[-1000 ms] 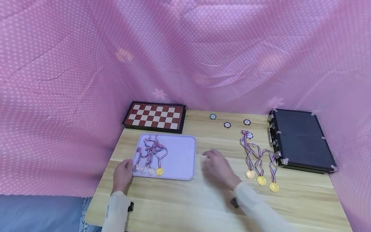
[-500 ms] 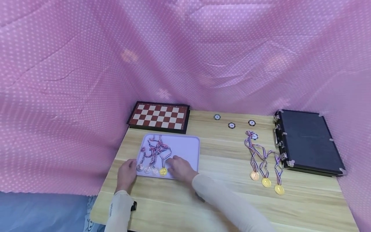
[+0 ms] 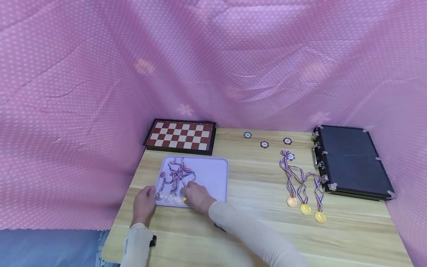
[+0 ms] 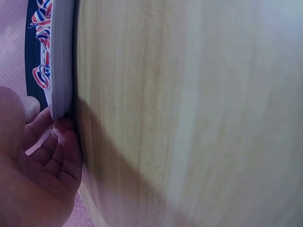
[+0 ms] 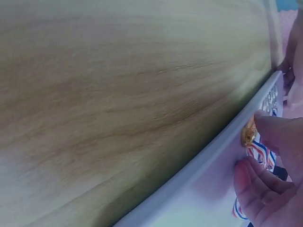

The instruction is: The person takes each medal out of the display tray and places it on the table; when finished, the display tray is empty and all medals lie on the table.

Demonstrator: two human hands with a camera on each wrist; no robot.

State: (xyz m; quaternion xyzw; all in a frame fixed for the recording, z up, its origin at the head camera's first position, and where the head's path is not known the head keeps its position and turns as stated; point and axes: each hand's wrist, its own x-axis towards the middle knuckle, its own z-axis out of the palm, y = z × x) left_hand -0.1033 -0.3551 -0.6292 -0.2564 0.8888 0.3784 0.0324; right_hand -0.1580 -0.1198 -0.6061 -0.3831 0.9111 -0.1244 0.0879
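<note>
1. The right hand (image 3: 197, 196) pinches the gold medal (image 5: 249, 134) at the near edge of the tray (image 3: 213, 174).
2. The left hand (image 3: 144, 204) grips the tray's near left corner.
3. The chessboard (image 3: 180, 135) lies behind the tray; three medals (image 3: 305, 207), chips (image 3: 264, 144) and a black case (image 3: 350, 161) lie well to the right.

On my feed, a chessboard (image 3: 180, 135) lay at the table's (image 3: 253, 230) far edge, a black case (image 3: 351, 161) at its right, three gold medals (image 3: 305, 208) and some chips (image 3: 264, 144) between, pink cloth (image 3: 100, 74) behind.
</note>
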